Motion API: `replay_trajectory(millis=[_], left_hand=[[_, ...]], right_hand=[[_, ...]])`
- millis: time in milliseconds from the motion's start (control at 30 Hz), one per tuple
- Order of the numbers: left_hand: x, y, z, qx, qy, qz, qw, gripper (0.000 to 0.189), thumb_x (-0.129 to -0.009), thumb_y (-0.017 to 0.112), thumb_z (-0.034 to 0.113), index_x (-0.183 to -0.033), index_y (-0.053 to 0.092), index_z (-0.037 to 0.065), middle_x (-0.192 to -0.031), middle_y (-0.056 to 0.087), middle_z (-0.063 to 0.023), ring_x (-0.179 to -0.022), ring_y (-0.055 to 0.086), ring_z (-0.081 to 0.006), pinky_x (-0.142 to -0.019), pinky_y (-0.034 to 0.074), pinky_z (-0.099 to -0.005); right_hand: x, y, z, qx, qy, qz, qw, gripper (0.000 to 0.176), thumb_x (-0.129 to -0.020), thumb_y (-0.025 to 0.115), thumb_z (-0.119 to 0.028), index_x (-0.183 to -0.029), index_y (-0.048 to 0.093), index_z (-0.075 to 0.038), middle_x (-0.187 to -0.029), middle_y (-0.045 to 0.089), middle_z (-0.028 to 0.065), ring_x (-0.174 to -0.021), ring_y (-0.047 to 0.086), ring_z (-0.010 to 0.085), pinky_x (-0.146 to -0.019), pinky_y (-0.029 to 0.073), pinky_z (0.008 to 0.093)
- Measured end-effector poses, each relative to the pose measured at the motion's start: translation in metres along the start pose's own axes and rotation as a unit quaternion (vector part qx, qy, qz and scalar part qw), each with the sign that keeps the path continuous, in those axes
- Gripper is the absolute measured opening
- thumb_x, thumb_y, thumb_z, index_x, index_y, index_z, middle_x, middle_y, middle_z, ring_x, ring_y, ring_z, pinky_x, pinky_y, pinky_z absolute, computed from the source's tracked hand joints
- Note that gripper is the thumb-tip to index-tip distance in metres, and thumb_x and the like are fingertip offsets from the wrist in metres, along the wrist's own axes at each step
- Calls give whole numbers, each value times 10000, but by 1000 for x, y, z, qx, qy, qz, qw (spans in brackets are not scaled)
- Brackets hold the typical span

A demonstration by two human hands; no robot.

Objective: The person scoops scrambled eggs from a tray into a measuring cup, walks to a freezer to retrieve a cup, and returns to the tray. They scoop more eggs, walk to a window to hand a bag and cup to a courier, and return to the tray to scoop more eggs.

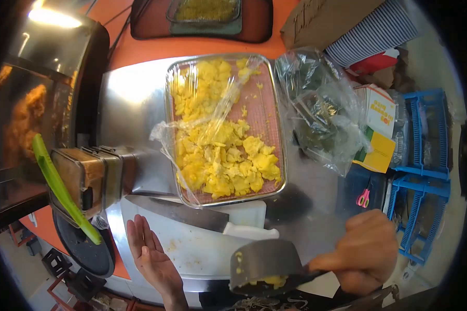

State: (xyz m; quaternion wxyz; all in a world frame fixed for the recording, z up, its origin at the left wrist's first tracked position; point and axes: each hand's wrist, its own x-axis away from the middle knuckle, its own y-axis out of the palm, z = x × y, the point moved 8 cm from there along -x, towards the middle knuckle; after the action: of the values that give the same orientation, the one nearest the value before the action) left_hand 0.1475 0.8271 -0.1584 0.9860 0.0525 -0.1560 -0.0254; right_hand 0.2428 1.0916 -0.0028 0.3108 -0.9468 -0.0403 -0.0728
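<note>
Fingers of R hand round scoop

Tray at centre of counter; scrambled egg in it, cling film lying over its left part. Cutting board just before tray; knife across board's far edge, handle to right. Left hand over board's near-left corner. Right hand at near right, holding scoop over board's near edge, egg bits inside. Metal containers left of tray, stalk leaning before them. Plastic bags right of tray; cartons, then crates, further right.
</note>
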Motion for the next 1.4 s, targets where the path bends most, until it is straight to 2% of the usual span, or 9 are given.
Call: replay_trajectory(millis=[67,333,433,533,600,967,1133,1167,1400], left_hand=[[-2,5,-2,2,4,-9,1000,628,-878,450,263,-1400,217,4,-1422,299,-163,-1345,245,-258,-1091,171,-336],[-5,23,-11,9,-18,-36,999,619,-871,442,239,-1399,219,5,-1426,282,-175,-1349,235,-267,-1095,162,-343],[-5,22,-11,6,-18,-39,999,620,-870,441,239,-1399,218,5,-1427,280,-174,-1350,230,-267,-1096,160,-345],[-6,19,-11,6,-19,-33,999,624,-870,444,245,-1399,219,4,-1426,283,-172,-1351,229,-264,-1096,158,-344],[-6,18,-11,6,-20,-29,999,626,-870,447,249,-1399,220,3,-1427,283,-171,-1351,229,-263,-1095,157,-343],[-3,22,-27,6,-66,-78,995,592,-871,445,183,-1387,239,-21,-1429,289,-167,-1351,232,-258,-1103,143,-356],[0,41,-30,-48,-63,-126,989,584,-852,456,176,-1379,283,-8,-1426,310,-144,-1350,239,-237,-1104,128,-378],[-1,42,-32,-58,-65,-142,986,538,-870,430,61,-1384,282,3,-1430,311,-130,-1341,256,-234,-1097,153,-378],[-6,64,-28,-71,-60,-189,978,551,-869,446,82,-1390,279,14,-1411,333,-145,-1337,256,-230,-1096,143,-373]], right_hand=[[-2,-2,-1,-13,-42,53,998,242,-579,571,-110,-779,707,-107,-414,429,-39,-298,325,98,-369,197,262],[-7,1,-4,-16,-29,60,998,179,-660,637,-121,-820,643,-41,-484,459,9,-380,393,123,-413,250,241],[-7,-5,-2,-30,-18,146,989,140,-551,601,-106,-672,642,-47,-398,371,-21,-310,287,93,-385,168,270],[-5,-3,0,-36,-27,78,996,215,-601,639,-124,-797,671,-40,-442,446,-7,-338,346,108,-390,224,263],[-1,1,7,47,12,68,997,331,-609,566,-44,-918,683,-65,-465,421,44,-434,483,221,-425,364,329],[-36,24,125,279,148,274,908,343,-789,542,-8,-1118,591,-92,-804,505,102,-658,558,277,-566,433,382],[-47,42,105,199,104,241,944,357,-783,568,-45,-1136,580,-95,-788,509,91,-643,570,272,-557,449,376],[-51,51,103,190,96,218,953,354,-781,577,-60,-1133,582,-94,-790,512,86,-633,574,266,-547,453,375],[-62,81,105,251,95,217,939,360,-770,593,-88,-1130,581,-105,-758,497,72,-578,573,239,-498,459,357]])
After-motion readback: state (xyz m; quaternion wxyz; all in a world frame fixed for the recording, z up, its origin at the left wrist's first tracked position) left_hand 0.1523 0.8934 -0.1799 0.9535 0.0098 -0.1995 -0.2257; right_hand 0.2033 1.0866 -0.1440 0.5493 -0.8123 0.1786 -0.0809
